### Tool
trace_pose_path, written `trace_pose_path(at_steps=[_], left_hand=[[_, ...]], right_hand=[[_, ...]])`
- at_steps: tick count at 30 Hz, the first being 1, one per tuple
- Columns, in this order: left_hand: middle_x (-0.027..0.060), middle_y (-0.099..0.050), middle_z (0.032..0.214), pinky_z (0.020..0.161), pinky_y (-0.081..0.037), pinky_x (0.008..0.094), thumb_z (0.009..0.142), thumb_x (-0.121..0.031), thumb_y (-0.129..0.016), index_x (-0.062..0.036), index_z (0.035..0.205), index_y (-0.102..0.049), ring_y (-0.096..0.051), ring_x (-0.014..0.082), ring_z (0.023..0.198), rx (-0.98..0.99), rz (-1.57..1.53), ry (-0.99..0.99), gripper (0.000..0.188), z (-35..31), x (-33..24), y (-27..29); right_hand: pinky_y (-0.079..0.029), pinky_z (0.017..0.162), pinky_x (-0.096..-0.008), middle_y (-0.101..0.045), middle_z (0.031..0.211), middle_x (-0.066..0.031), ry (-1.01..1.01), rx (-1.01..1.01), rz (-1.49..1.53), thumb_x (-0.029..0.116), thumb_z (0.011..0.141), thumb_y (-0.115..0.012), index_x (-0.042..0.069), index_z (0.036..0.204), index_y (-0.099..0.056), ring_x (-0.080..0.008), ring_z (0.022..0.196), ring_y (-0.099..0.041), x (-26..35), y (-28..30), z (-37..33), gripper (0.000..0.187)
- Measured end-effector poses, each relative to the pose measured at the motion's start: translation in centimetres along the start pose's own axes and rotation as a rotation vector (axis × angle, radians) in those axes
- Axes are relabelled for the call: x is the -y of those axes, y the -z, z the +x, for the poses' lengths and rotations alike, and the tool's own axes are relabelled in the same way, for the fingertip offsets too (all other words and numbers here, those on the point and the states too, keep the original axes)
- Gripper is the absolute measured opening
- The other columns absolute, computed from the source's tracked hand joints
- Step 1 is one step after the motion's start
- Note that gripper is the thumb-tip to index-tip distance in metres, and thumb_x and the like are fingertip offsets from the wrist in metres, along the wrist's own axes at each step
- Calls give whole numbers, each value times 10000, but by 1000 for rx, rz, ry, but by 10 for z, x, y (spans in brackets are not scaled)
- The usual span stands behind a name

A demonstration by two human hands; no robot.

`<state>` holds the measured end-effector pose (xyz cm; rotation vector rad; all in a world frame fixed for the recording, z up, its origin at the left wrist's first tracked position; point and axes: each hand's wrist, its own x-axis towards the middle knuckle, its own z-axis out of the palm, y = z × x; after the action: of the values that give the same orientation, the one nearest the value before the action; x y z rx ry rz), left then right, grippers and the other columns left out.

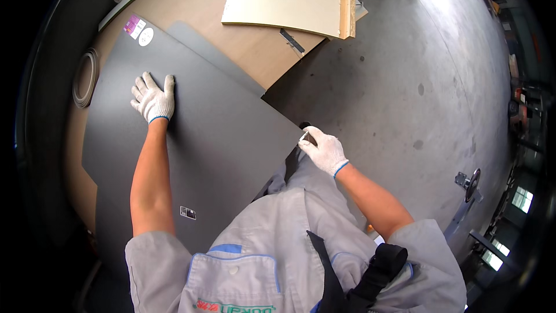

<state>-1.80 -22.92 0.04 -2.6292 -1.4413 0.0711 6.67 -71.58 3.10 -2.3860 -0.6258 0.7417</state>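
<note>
- The concrete floor (417, 81) fills the right side of the scene.
- The wooden workbench (191, 6) lies at the far left and carries a pale board (284, 0) at its far end.
- The dark panel (191, 139) lies flat on the workbench. Its long axis runs from the far left, where a sticker (139, 26) sits, to the near right corner, which overhangs the floor.
- The left hand (153, 99), gloved, rests flat on the panel with fingers spread wide and holds nothing.
- The right hand (325, 149), gloved, pinches a small object (305, 134) at the panel's near right corner; what it is cannot be told.
- Recommended practice: keep the left palm pressing down so the panel does not slide, and work the corner with short, controlled motions.
</note>
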Motion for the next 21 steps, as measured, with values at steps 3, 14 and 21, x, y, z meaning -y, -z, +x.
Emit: trace_pose_path(at_steps=[3,14,21], left_hand=[[195,-338,1715,1248,-231,616,1002,-753,-437,-69,1650,-371,-290,401,1579,-33,17,-17,945,0,-3,-6],[208,-352,1700,1254,-229,634,976,-723,-526,-61,1630,-393,-295,424,1573,-61,-26,-48,940,-1,-1,-8],[206,-342,1705,1258,-225,635,983,-713,-522,-55,1629,-393,-298,425,1571,-59,-27,-39,932,2,-2,-12]], right_hand=[[-601,827,-492,-797,1026,-118,18,-4,8,396,970,-730,139,1303,-659,-389,947,-758,-2,-1,0,427],[-606,788,-477,-796,999,-97,90,40,-17,355,974,-734,105,1293,-649,-363,899,-764,2,1,9,415],[-604,787,-475,-797,1025,-86,98,75,-41,359,975,-732,107,1321,-642,-351,910,-761,0,-5,19,438]])
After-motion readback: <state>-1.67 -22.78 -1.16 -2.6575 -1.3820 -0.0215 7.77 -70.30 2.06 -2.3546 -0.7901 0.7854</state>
